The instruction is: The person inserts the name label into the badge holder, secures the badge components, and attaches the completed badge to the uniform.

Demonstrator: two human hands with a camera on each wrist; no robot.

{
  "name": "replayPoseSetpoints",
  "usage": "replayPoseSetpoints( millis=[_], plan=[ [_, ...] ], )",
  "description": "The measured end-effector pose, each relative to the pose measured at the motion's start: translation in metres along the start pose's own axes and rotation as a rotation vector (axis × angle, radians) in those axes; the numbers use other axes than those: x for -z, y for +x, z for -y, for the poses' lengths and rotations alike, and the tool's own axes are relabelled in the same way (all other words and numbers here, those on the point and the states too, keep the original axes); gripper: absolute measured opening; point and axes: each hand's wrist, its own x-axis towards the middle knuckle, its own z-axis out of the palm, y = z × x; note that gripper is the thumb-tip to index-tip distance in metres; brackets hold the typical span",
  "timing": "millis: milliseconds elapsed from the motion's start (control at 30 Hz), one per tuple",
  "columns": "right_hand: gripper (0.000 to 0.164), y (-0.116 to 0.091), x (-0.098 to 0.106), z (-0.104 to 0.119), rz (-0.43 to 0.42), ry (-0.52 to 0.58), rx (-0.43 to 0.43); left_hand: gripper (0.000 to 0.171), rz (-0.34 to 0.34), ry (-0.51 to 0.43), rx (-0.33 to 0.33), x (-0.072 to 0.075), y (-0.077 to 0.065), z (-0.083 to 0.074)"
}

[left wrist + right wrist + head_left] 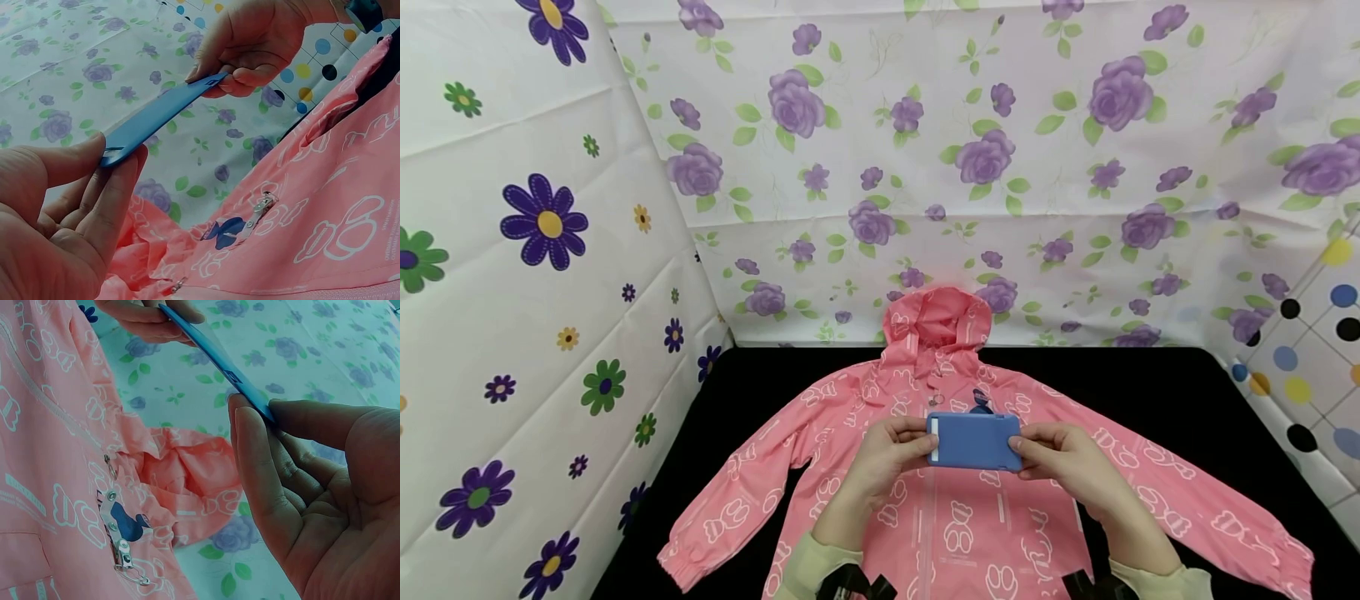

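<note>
A flat blue card holder (973, 440) with a white strip along its left end is held level between both hands, above the chest of a pink hooded jacket (958, 533). My left hand (883, 458) pinches its left end between thumb and fingers. At the opposite end, my right hand (1067, 462) pinches the right edge the same way. The left wrist view shows the holder (162, 115) nearly edge-on, with small slots near its ends. On the jacket's chest lies a clear strap with a metal clip (117, 534), beside a dark blue printed patch (130, 524).
The jacket lies spread on a black table (715, 417), sleeves out to both sides and hood (936, 312) toward the back. Floral cloth (865, 167) hangs behind; a daisy-print sheet (535, 333) stands on the left and a dotted one (1311, 358) on the right.
</note>
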Motion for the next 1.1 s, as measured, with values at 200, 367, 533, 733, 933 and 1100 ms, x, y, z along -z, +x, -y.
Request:
replayPoseSetpoints(
  millis=[200,367,533,733,933,1100],
  plan=[
    [0.042,0.0004,0.0000,-0.0004,-0.002,-0.005,-0.002,0.033,0.014,-0.013,-0.004,0.0002,-0.0010,-0.0007],
    [0.042,0.0008,-0.0003,-0.0009,-0.006,-0.009,0.003,0.034,0.025,-0.025,0.003,0.0007,0.0001,0.0001],
    [0.040,0.0011,-0.0017,-0.0004,-0.024,-0.013,-0.004,0.034,0.030,-0.031,0.009,0.0005,0.0013,0.0006],
    [0.038,0.0009,-0.0026,0.0008,-0.048,-0.016,-0.020,0.033,0.043,-0.029,0.004,-0.0010,0.0019,0.0009],
    [0.035,0.0018,-0.0036,0.0012,-0.073,-0.014,-0.040,0.031,0.044,-0.033,0.004,-0.0021,0.0020,0.0007],
    [0.032,0.0021,-0.0041,0.0017,-0.077,-0.017,-0.045,0.029,0.048,-0.033,0.013,-0.0022,0.0019,0.0016]
  ],
)
